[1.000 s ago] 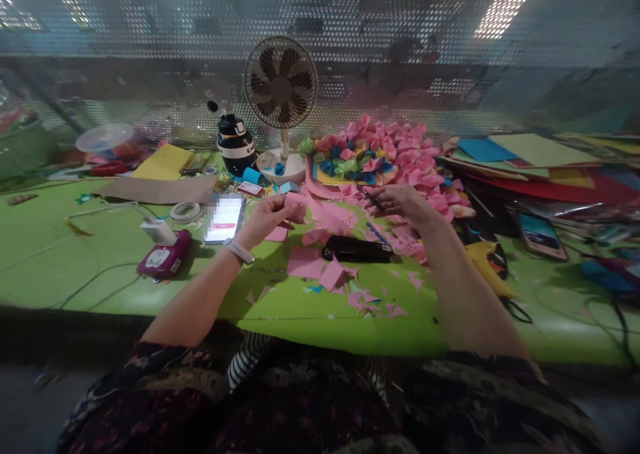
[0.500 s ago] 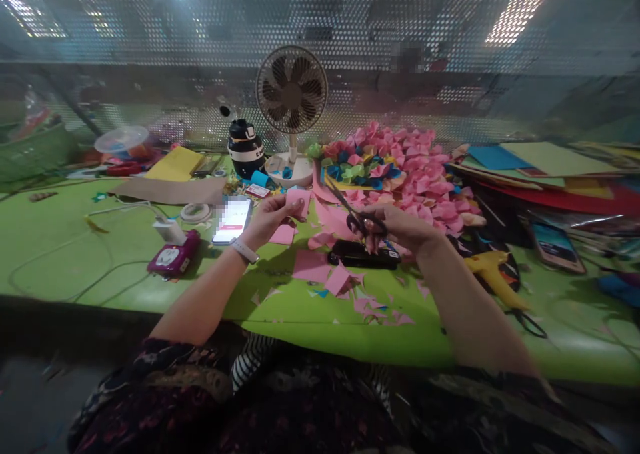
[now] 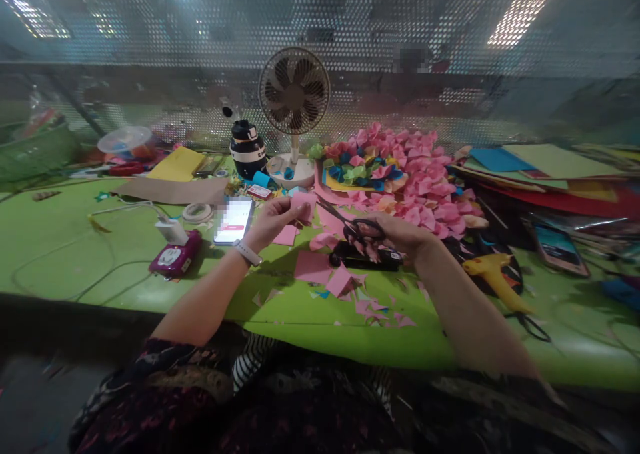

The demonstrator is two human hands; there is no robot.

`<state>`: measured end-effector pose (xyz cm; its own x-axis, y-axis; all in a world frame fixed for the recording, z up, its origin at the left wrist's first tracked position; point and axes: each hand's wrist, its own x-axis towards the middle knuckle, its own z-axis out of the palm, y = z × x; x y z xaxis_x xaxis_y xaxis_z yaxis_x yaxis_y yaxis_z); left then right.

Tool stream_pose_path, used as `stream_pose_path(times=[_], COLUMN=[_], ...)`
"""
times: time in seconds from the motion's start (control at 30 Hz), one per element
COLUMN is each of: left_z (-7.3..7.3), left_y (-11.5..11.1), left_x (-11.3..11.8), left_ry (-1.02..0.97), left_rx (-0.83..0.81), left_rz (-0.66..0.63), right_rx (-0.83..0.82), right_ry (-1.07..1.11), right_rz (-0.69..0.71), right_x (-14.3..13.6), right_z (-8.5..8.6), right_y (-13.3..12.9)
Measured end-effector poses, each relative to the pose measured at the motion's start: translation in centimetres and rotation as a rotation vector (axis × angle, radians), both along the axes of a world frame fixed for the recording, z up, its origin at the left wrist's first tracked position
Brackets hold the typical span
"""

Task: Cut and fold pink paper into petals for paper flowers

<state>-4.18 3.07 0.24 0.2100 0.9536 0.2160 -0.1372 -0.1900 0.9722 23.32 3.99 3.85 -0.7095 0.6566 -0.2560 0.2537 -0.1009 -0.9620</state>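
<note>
At the worktop's [image 3: 125,281] left, a purple power adapter [image 3: 175,257] sits near the phone [image 3: 233,221]. Mid-worktop, toward the back edge, the left hand's [image 3: 275,219] grip is clamped on a pink paper piece [image 3: 303,205]; just beside it, the right hand's [image 3: 385,231] grip closes around black scissors [image 3: 353,223], above a black stapler [image 3: 367,257]. Pink paper flowers [image 3: 425,181] are heaped behind, and a yellow glue gun [image 3: 495,277] lies near the right forearm.

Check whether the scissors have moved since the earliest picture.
Yes, leftward: the scissors in the right hand, first beyond the middle of the black case, now reach past its left end.
</note>
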Motion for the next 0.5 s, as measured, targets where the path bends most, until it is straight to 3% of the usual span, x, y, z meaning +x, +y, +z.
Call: stream_pose_path(times=[0.13,0.5], left_z=[0.16,0.57], left_y=[-0.21,-0.29], left_x=[0.12,-0.18], left_ry=[0.035,0.112], left_rx=[0.029,0.056], left_rz=[-0.066,-0.094], right_rx=[-0.011,-0.034], right_ry=[0.038,0.016], right_rz=[-0.006,0.005], right_x=[-0.25,-0.20], right_z=[0.08,0.47], right_y=[-0.27,-0.57])
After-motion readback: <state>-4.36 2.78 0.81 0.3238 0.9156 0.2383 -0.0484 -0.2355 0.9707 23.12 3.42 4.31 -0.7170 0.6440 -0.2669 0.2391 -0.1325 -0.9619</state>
